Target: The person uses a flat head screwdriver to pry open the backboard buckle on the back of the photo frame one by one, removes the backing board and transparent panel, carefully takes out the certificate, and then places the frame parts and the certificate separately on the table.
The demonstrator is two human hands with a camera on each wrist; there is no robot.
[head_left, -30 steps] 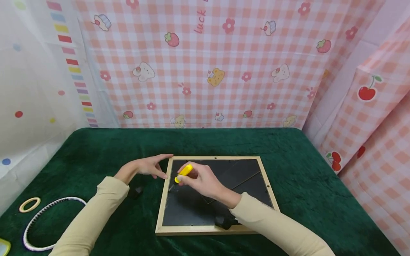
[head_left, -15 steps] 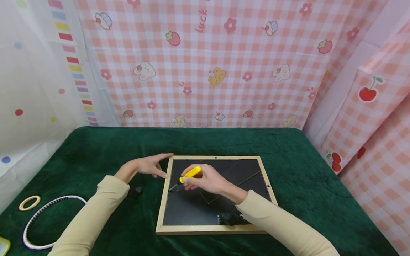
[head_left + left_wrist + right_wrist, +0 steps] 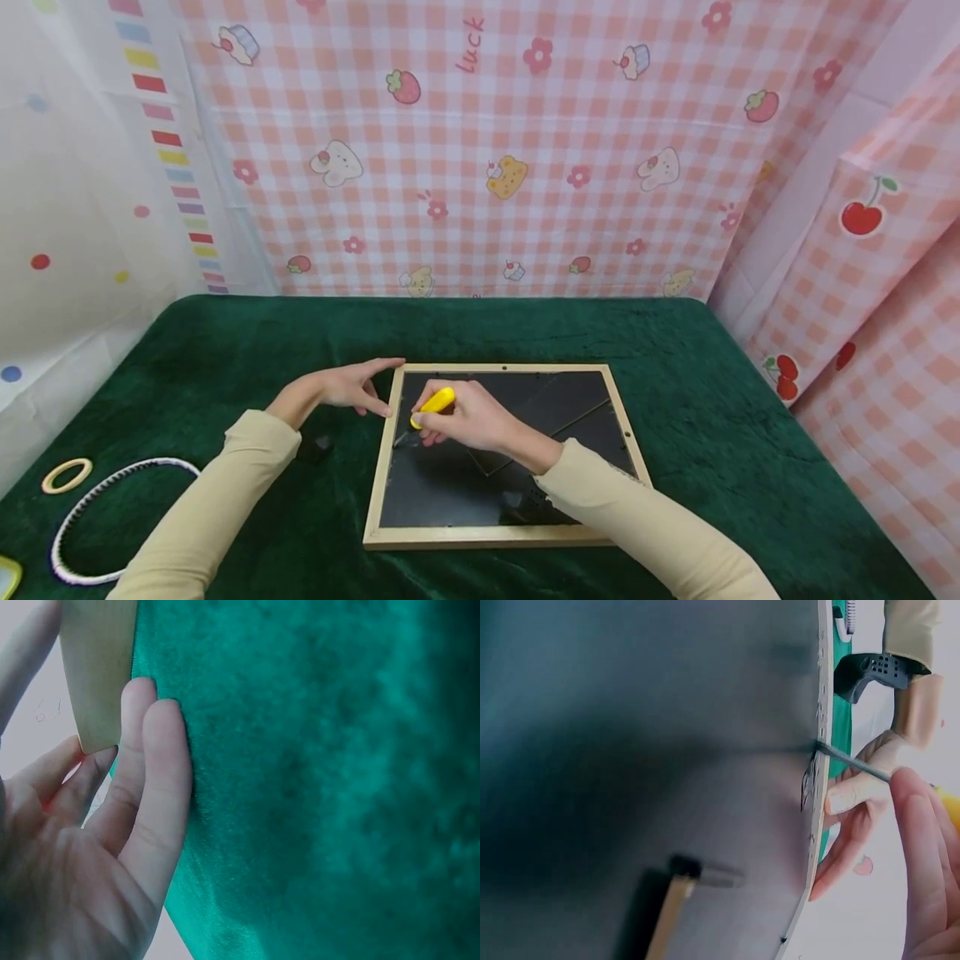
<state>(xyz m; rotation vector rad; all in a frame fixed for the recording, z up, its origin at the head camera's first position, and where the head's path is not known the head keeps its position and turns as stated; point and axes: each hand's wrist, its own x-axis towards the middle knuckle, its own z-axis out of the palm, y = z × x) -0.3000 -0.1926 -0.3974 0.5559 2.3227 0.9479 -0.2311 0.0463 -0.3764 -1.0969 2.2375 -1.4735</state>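
While your right sleeve [image 3: 652,521] partly hid the wooden frame [image 3: 442,537] on green cloth [image 3: 750,375], your right hand [image 3: 477,415] pinched a yellow-handled tool [image 3: 439,402] at its left edge; your left hand [image 3: 347,389], fingers spread, touched the frame. The right wrist view cropped the handle [image 3: 950,806] but showed the shaft [image 3: 859,764] clearer.

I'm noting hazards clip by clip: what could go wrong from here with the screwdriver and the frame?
The yellow-handled screwdriver, held in the right hand, has its tip at the inner left edge of the wooden frame; a slip could scratch the black backing board. The left hand touches that same side, so an outward slip might jab its fingers. Braced mainly there, the frame might also slide on the green cloth under a hard push.
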